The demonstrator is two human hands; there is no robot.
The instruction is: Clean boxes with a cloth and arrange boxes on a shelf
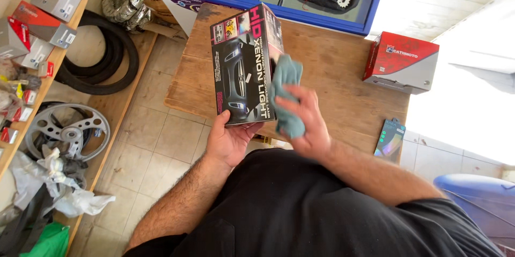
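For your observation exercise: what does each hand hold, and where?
Left hand grips the black box by its bottom end; right hand presses a teal cloth against its side.

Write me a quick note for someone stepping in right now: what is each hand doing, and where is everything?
Left hand: grips the black box from below, holding it upright above the wooden table.
Right hand: presses a teal cloth against the box's right side.
Nearby: a red and grey box on the table's far right, a small flat packet at its near right edge.
Done: cloth is on the box; how much has been wiped cannot be told.
Left: the box is not yet set down.
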